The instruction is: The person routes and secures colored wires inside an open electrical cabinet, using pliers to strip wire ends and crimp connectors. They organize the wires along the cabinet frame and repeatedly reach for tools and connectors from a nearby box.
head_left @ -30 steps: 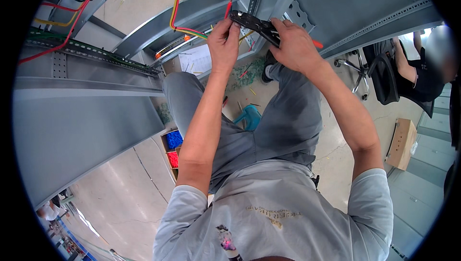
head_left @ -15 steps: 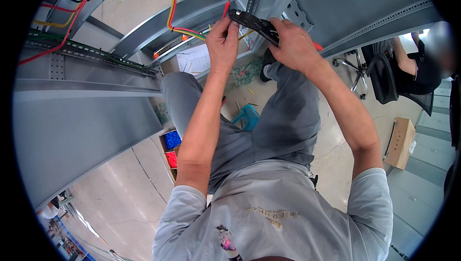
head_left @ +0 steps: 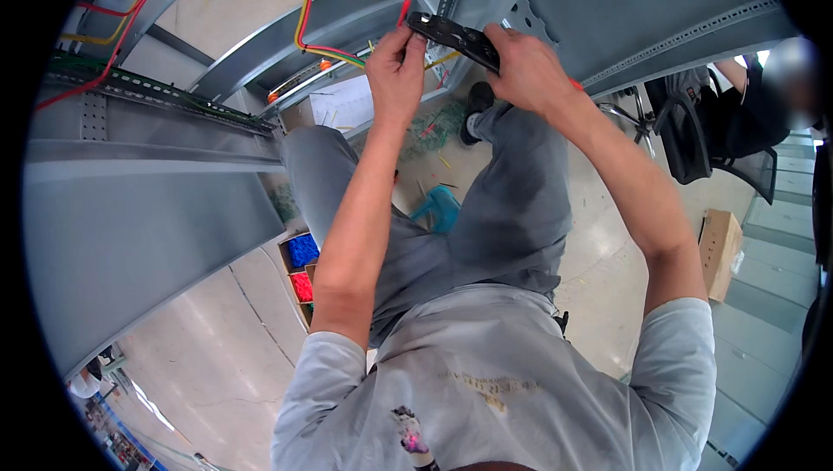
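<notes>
My right hand [head_left: 534,72] is wrapped round the handles of black hand pliers [head_left: 458,35], which look like a crimping tool with red at the handle end. The tool's head points left, at the fingertips of my left hand [head_left: 396,74]. The left thumb and fingers are pinched together beside the jaws on what looks like a wire; its end is hidden there. A thin red piece [head_left: 405,9] sticks up just above these fingertips. A bundle of red, yellow and green wires [head_left: 305,20] comes down from the upper left and passes behind my left hand.
Grey metal cabinet panels [head_left: 139,237] stand at both sides, with slotted rails and beams ahead. A paper sheet [head_left: 343,102], a blue stool [head_left: 441,209] and boxes of blue and red small parts [head_left: 303,251] lie low. A person sits on an office chair [head_left: 685,137] near a cardboard box [head_left: 718,254].
The view has shifted slightly. Both hands keep their hold, with the pliers' head still at the left fingertips. The seated person at the right has moved a little.
</notes>
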Available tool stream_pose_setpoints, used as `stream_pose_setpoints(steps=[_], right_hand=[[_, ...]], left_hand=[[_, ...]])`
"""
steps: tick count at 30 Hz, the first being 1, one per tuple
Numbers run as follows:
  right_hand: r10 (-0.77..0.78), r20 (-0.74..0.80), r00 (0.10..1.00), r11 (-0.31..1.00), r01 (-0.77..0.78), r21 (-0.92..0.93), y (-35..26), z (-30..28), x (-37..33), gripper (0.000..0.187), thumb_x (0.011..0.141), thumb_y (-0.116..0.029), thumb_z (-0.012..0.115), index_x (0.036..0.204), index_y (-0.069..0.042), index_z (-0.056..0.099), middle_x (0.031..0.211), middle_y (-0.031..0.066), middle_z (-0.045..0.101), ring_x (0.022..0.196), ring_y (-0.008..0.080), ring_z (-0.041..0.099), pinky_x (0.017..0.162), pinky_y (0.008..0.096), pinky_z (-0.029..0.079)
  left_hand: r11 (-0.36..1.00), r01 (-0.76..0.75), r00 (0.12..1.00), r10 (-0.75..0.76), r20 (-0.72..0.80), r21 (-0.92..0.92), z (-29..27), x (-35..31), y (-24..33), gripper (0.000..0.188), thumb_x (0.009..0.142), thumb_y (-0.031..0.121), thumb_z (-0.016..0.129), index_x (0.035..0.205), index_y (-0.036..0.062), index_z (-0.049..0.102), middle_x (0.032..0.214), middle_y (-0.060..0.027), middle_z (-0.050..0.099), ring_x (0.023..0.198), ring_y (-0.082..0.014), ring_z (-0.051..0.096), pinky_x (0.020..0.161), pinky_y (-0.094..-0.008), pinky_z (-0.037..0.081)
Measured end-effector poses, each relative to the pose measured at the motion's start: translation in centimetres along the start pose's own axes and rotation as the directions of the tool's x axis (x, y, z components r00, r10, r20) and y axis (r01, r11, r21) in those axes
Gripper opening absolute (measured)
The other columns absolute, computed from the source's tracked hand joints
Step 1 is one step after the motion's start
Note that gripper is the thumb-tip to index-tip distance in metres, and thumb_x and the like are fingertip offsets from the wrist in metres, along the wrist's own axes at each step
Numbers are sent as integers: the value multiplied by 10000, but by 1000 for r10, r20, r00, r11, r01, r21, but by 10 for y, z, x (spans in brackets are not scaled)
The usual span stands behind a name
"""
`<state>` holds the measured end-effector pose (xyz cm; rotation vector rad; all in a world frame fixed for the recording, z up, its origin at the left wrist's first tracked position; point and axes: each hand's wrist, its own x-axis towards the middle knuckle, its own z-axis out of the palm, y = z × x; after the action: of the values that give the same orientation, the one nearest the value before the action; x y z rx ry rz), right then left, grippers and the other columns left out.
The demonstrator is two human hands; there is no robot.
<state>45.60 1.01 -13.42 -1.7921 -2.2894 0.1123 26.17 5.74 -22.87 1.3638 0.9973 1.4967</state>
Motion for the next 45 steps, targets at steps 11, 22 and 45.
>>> stream_pose_setpoints(steps=[11,22,45], right_hand=[[138,105,985,990,-138,-2,-19,-4,2,325,773,-126,679,1062,5,606,883,266,702,897,468,688,824,542,550],[177,52,983,984,-175,-40,-17,20,6,295,796,-144,660,1050,1,627,843,291,688,879,493,677,810,561,541],[231,171,958,973,-225,-54,-19,-16,13,583,844,-224,655,1382,-21,566,1267,271,636,1231,426,594,1042,489,472]], left_hand=[[648,606,761,-305,572,-461,101,-146,37,644,955,160,714,1516,33,424,1369,-104,579,1256,-190,558,1063,-389,475],[-79,263,912,-303,275,-961,224,-125,-21,239,1047,213,572,1272,136,547,1177,-12,604,1068,-140,608,864,-348,516],[972,-96,994,103,-23,214,1,14,13,229,961,180,701,1124,25,744,933,-134,726,803,-231,678,740,-330,519]])
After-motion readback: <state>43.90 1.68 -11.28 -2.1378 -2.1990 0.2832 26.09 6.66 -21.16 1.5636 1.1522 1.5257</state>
